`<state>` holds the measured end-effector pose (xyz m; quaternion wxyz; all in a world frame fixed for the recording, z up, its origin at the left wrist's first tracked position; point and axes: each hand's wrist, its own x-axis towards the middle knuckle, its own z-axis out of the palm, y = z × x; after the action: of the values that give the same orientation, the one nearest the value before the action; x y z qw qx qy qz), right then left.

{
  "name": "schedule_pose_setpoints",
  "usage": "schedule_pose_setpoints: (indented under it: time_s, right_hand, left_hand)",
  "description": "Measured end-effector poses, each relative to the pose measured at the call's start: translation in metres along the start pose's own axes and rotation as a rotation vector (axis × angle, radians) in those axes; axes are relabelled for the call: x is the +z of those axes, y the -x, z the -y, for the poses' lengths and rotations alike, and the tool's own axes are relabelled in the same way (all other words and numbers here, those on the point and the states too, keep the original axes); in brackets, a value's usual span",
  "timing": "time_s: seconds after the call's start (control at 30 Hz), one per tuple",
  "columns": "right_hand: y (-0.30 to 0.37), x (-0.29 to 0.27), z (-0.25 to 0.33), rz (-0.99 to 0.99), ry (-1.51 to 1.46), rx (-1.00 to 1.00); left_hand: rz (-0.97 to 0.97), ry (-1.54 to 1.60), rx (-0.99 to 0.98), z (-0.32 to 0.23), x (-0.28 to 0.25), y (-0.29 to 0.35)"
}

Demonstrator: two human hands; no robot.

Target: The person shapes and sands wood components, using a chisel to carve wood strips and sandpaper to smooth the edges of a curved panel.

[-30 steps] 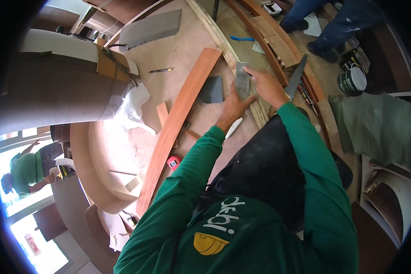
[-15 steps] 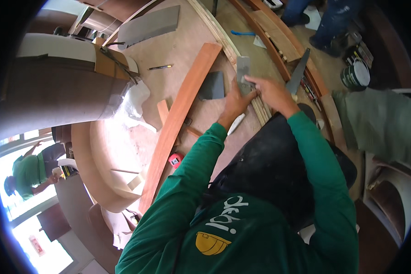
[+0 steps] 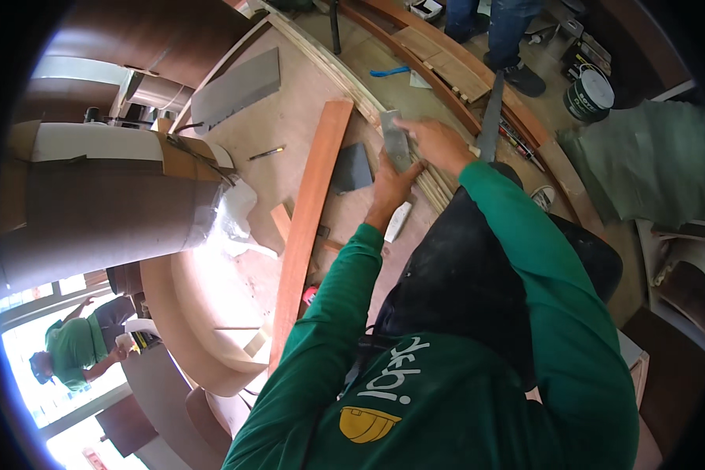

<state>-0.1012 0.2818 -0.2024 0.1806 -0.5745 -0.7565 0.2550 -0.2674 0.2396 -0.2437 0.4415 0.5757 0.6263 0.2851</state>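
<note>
A small grey flat rectangular piece (image 3: 395,139) is held over the layered edge of the wooden worktop. My left hand (image 3: 393,186) is closed around its lower end, thumb to one side. My right hand (image 3: 440,144) grips it from the right, with the index finger at its upper end. Beside my left wrist lies a white oblong object (image 3: 398,222). Left of that hand are a dark grey square sheet (image 3: 352,168) and a long reddish-brown wooden strip (image 3: 312,219). A handsaw (image 3: 490,117) stands just beyond my right hand.
A pencil (image 3: 266,153) and a grey board (image 3: 239,81) lie on the worktop (image 3: 305,86). A red tape measure (image 3: 311,295) is partly hidden by my left sleeve. Curved wooden pieces (image 3: 540,141), a lidded bucket (image 3: 589,95) and a person's legs (image 3: 497,31) are at right. Another person (image 3: 82,345) is far left.
The view has turned and shifted, so the worktop and tools sit differently in it. Both hands still hold the grey piece, whose face now looks darker. My left sleeve covers more of the tape measure.
</note>
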Motion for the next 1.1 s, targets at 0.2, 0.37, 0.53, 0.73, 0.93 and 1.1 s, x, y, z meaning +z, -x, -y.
schedule_pose_setpoints:
  time_s: [0.2,0.37,0.53,0.73,0.93,1.1]
  right_hand:
    - [0.012,0.001,-0.007,-0.044,-0.104,-0.086]
    - [0.013,-0.001,0.003,0.001,-0.002,-0.063]
    - [-0.004,0.003,0.002,-0.082,0.024,-0.026]
    - [0.028,0.011,0.008,0.085,0.04,-0.084]
    - [-0.006,0.006,0.006,-0.026,0.02,0.029]
    - [0.019,0.004,0.006,0.11,-0.003,-0.07]
  left_hand:
    - [-0.002,0.08,0.037,0.01,-0.001,0.002]
    - [-0.007,0.007,0.051,0.005,-0.002,-0.001]
    - [-0.027,0.007,0.08,0.01,-0.001,-0.002]
    - [-0.023,0.007,0.001,0.007,-0.006,0.001]
    - [-0.037,-0.006,0.023,0.001,-0.003,0.001]
    - [-0.026,0.058,-0.033,-0.007,-0.008,0.004]
